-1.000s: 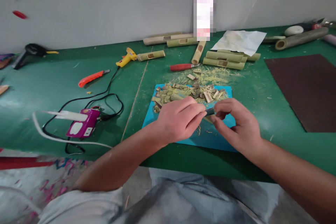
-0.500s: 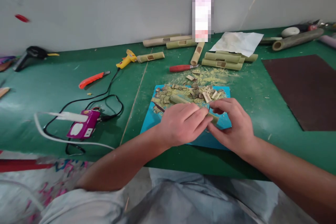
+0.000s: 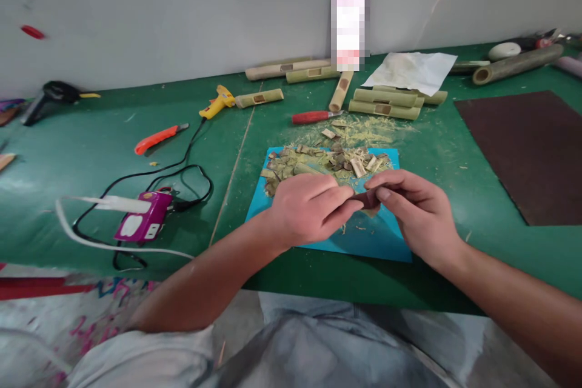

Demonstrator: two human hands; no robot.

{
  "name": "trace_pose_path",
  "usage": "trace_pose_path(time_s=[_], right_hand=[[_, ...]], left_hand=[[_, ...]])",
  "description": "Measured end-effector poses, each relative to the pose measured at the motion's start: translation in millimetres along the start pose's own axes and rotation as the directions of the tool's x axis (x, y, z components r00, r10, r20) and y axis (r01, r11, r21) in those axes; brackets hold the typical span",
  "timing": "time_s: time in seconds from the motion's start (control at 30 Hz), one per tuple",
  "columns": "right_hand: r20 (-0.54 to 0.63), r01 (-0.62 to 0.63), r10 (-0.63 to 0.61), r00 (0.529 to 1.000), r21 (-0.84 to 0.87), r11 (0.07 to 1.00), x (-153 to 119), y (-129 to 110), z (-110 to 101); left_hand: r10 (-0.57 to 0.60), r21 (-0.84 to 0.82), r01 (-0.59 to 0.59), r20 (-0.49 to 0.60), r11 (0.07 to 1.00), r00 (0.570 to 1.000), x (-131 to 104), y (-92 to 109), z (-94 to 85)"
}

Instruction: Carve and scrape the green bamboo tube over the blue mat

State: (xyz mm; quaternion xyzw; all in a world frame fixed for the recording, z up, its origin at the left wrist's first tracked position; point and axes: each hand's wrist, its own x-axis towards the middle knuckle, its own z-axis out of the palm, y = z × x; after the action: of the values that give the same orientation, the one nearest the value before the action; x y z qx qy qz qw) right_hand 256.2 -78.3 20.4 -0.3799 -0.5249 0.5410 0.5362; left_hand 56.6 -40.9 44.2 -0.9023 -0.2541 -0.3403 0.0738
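Over the blue sheet (image 3: 309,244), a dark brown strip of what looks like sandpaper (image 3: 367,197) is stretched between my two hands. My left hand (image 3: 311,206) is closed on its left end, knuckles up. My right hand (image 3: 416,206) pinches the other end between thumb and fingers. Beneath my hands lies a green bamboo tube (image 3: 305,168); its left end shows past my left knuckles, and most of it is hidden. Bamboo chips (image 3: 357,167) and pale shavings cover the far half of the sheet.
Beyond the sheet lie a red-handled knife (image 3: 313,117) and several notched bamboo tubes (image 3: 384,110). To the left are an orange cutter (image 3: 157,139), a yellow glue gun (image 3: 218,103) and a purple power block (image 3: 144,215) with cords. A dark brown sheet (image 3: 513,157) lies right.
The strip has come off the bamboo tube and now spans both hands. My right fingers have closed on it, and the tube rests on the blue sheet.
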Motion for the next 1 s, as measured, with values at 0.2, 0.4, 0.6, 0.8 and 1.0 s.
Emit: trace_pose_path(time_s=[0.2,0.4,0.6,0.8,1.0], right_hand=[[0.075,-0.147,0.14,0.987,0.101,0.984,5.7,-0.5,-3.6],[-0.064,-0.147,0.149,0.987,0.039,0.988,4.6,-1.0,-1.1],[-0.378,-0.064,0.089,0.922,0.079,0.995,17.6,-2.8,-13.2],[-0.277,-0.075,0.068,0.959,-0.014,0.997,10.4,2.0,-10.7],[-0.254,-0.077,0.066,0.965,-0.033,0.997,12.1,8.0,-12.6]], left_hand=[[-0.033,-0.107,0.032,-0.008,0.994,0.999,1.9,0.5,-0.9],[-0.042,-0.057,0.044,0.047,0.997,0.998,2.9,0.7,-0.7],[-0.11,0.033,0.11,-0.017,0.993,0.994,5.8,-2.7,-11.6],[-0.136,0.202,0.17,-0.172,0.965,0.976,17.4,-72.9,-19.1],[-0.323,0.227,0.356,-0.171,0.906,0.931,48.1,-220.7,-3.4]])
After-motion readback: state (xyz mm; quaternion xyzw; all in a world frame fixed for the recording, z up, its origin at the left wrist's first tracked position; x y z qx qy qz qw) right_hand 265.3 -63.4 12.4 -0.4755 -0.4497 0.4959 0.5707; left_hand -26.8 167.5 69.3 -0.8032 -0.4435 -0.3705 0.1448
